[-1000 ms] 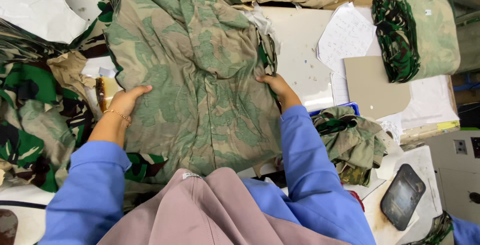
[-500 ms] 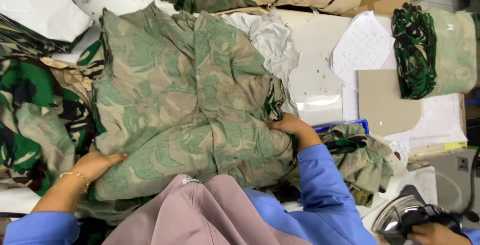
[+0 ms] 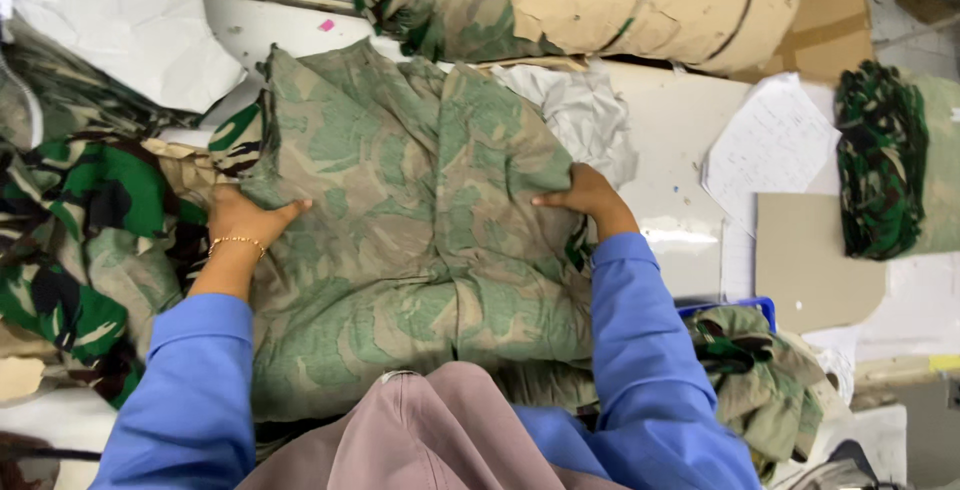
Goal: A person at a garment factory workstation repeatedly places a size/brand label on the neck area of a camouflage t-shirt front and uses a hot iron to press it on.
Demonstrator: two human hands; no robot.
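Looking left to right: a heap of darker green camo scraps (image 3: pixel 70 240) sits at the left edge. The left hand (image 3: pixel 243 220), gold bracelet on the wrist, lies flat with fingers spread on the left side of the pale camo stack (image 3: pixel 410 240). That stack fills the middle of the white tabletop (image 3: pixel 670 150). The right hand (image 3: pixel 585 195) grips the stack's right edge, fingers curled over the cloth. Further right there's a paper sheet (image 3: pixel 770 140), brown card (image 3: pixel 810 260) and a folded camo bundle (image 3: pixel 885 160).
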